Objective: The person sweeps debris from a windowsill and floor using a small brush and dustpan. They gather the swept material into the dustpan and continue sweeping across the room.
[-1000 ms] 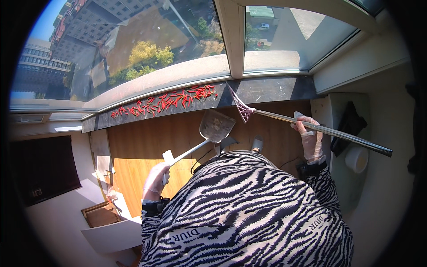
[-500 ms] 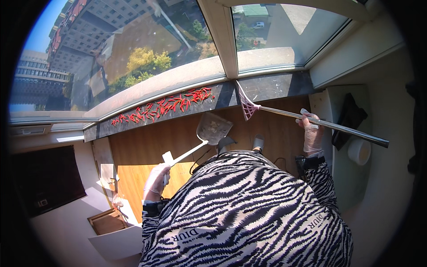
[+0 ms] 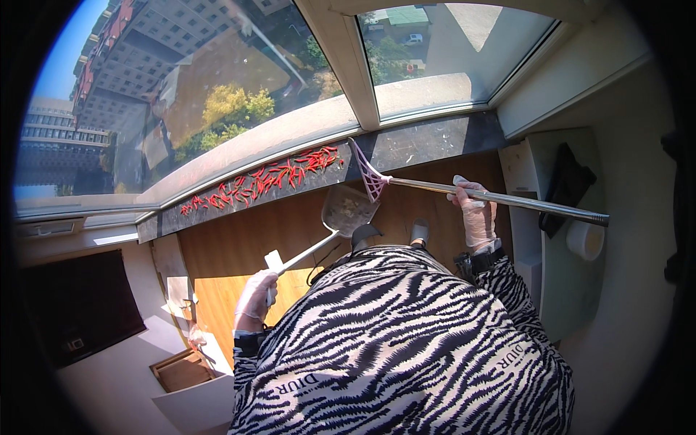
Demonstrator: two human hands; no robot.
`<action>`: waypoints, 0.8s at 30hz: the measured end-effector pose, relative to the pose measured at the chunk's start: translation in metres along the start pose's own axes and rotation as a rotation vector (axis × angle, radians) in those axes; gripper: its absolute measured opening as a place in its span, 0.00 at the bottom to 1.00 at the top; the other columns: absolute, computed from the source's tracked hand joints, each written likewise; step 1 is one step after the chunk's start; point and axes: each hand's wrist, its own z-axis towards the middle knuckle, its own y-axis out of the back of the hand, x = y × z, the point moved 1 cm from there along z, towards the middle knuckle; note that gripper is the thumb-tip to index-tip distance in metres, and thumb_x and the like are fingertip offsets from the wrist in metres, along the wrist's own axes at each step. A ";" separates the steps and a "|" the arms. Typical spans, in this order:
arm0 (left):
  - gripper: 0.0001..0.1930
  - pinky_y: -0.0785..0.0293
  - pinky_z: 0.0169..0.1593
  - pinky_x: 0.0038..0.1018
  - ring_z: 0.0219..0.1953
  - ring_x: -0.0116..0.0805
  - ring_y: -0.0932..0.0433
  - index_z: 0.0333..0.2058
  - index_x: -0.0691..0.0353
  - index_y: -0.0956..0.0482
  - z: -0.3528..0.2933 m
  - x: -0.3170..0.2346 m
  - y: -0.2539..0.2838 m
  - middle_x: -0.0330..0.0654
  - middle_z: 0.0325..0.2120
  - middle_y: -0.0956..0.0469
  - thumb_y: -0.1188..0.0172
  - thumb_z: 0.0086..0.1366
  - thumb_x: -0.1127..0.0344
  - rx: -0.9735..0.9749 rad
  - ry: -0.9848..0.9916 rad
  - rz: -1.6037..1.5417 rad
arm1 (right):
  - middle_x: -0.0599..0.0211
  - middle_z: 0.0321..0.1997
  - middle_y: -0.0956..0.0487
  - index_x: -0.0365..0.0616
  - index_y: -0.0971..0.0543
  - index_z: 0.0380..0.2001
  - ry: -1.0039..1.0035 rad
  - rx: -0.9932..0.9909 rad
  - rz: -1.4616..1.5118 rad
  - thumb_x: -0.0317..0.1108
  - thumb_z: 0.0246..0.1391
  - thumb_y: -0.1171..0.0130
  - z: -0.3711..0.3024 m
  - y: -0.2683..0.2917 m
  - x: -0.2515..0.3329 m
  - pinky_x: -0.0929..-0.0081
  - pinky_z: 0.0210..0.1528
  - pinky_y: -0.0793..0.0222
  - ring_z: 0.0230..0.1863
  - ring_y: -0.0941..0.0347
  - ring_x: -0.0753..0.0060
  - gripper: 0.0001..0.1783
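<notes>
My left hand (image 3: pixel 255 297), in a clear plastic glove, is closed around the white handle of a long-handled dustpan (image 3: pixel 303 251). Its translucent pan lies low by the floor below the sill, with some pale bits visible in it. My right hand (image 3: pixel 478 217), gloved too, grips the metal pole of a floor squeegee (image 3: pixel 374 180) with a lilac lattice head. That head rests at the dark windowsill (image 3: pixel 435 142), its blade standing across the ledge. Just left of it, many red chili peppers (image 3: pixel 267 180) lie spread along the sill.
Large window panes rise behind the sill. My feet in grey slippers (image 3: pixel 419 232) stand on the wooden floor (image 3: pixel 217 296). At right, a cabinet top (image 3: pixel 562 286) carries a black item (image 3: pixel 568 181) and a white round tub (image 3: pixel 585 241). A wooden box (image 3: pixel 184 371) sits at lower left.
My right hand has moved left with the squeegee, bringing its head along the sill close to the chili peppers. My left hand and the dustpan stay nearly in place.
</notes>
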 end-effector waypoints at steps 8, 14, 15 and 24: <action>0.07 0.43 0.17 0.19 0.16 0.21 0.37 0.30 0.57 0.27 0.013 -0.023 -0.107 0.32 0.20 0.32 0.39 0.63 0.64 0.036 0.015 -0.004 | 0.61 0.43 0.17 0.38 0.20 0.41 0.017 -0.259 -0.039 0.25 0.60 0.39 0.076 0.147 0.012 0.83 0.37 0.21 0.34 0.18 0.76 0.06; 0.08 0.43 0.17 0.19 0.15 0.20 0.38 0.29 0.54 0.29 0.009 -0.036 -0.119 0.31 0.19 0.33 0.38 0.63 0.63 0.054 0.034 0.044 | 0.63 0.43 0.17 0.40 0.19 0.40 0.020 -0.278 -0.006 0.24 0.61 0.40 0.070 0.166 0.033 0.85 0.36 0.21 0.34 0.18 0.76 0.05; 0.08 0.43 0.17 0.18 0.15 0.20 0.38 0.29 0.54 0.29 0.006 -0.038 -0.127 0.31 0.19 0.33 0.38 0.63 0.63 0.057 0.021 0.047 | 0.63 0.43 0.17 0.40 0.19 0.40 0.022 -0.269 0.007 0.24 0.61 0.40 0.070 0.173 0.036 0.85 0.36 0.20 0.34 0.18 0.76 0.05; 0.07 0.38 0.17 0.20 0.15 0.21 0.36 0.31 0.55 0.29 -0.019 -0.033 -0.246 0.31 0.19 0.33 0.39 0.62 0.64 0.044 -0.014 0.129 | 0.66 0.37 0.18 0.38 0.19 0.39 0.132 -0.355 -0.106 0.22 0.59 0.39 0.080 0.322 0.065 0.83 0.39 0.19 0.34 0.19 0.75 0.05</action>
